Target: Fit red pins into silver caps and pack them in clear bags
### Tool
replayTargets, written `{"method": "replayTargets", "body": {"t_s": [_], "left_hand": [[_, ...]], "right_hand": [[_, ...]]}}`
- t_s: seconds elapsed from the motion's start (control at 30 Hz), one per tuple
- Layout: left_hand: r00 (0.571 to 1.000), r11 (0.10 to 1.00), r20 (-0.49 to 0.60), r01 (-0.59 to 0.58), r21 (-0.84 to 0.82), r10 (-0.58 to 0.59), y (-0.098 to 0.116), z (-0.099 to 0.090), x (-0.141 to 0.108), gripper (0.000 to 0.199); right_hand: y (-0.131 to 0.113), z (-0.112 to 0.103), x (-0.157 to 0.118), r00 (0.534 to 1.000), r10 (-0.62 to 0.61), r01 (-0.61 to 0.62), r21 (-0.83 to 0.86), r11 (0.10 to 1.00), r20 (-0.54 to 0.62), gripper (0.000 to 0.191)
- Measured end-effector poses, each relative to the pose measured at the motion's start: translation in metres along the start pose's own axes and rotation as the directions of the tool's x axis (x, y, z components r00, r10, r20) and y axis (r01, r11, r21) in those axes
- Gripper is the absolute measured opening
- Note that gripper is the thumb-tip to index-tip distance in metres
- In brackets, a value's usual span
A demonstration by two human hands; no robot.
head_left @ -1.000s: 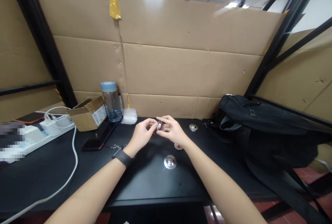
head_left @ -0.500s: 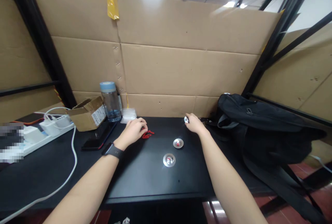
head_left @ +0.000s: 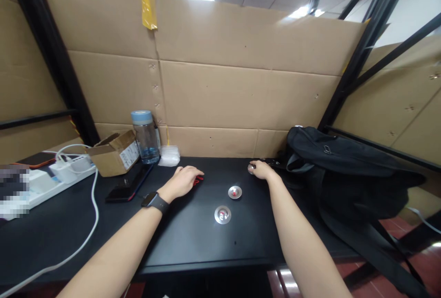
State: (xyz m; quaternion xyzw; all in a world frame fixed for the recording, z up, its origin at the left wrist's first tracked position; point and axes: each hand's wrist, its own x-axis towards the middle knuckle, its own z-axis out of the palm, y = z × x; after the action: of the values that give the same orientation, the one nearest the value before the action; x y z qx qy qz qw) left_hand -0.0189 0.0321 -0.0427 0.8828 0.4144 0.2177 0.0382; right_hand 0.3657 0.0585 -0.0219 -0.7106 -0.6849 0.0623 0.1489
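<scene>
My left hand lies low over the black tabletop, fingers stretched out over a red cord; most of the cord is hidden beneath them. A dark watch is on that wrist. Farther back on the right, my right hand has its fingers closed on a small shiny metal disc, partly covered by the fingertips. Two round silver discs with raised centres and red spots lie between my arms: a farther disc and a nearer disc. Neither hand touches those two.
On the left are an open cardboard box, a water bottle, a phone, a clear plastic packet and a white power strip with a trailing cable. A black bag fills the right side. Cardboard panels stand behind.
My left hand's fingers have straightened and reach farther right, over the red cord. My right hand has moved slightly nearer with its disc. The view has shifted a little; the two lying discs stay put.
</scene>
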Motion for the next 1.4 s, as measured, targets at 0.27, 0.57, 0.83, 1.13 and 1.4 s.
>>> {"method": "replayTargets", "body": {"t_s": [0.27,0.57,0.83,1.13,1.4], "left_hand": [[0.999,0.999,-0.029,-0.018,0.032,0.019,0.006,-0.009,0.0,0.024],[0.992,1.0,-0.123,0.002,0.0,-0.002,0.014,-0.014,0.001,0.022],[0.992,0.904,-0.112,-0.103,-0.415,0.062,0.054,-0.017,0.0,0.022],[0.984,0.662,-0.096,0.028,-0.749,-0.151,0.051,0.003,0.009,0.023],[0.978,0.481,-0.075,0.028,-0.876,-0.193,0.048,0.007,0.011,0.032]], "right_hand": [[-0.024,-0.016,-0.012,0.998,-0.048,0.049,-0.026,0.998,0.041,0.047],[-0.099,-0.021,-0.045,0.775,-0.306,0.378,-0.017,0.926,0.552,0.062],[-0.129,-0.012,-0.06,0.733,-0.68,0.664,0.2,0.721,0.021,0.046],[-0.145,0.005,-0.063,0.635,-0.733,0.771,0.251,0.585,-0.244,0.048],[-0.149,0.01,-0.061,0.623,-0.708,0.781,0.321,0.535,-0.333,0.052]]}}
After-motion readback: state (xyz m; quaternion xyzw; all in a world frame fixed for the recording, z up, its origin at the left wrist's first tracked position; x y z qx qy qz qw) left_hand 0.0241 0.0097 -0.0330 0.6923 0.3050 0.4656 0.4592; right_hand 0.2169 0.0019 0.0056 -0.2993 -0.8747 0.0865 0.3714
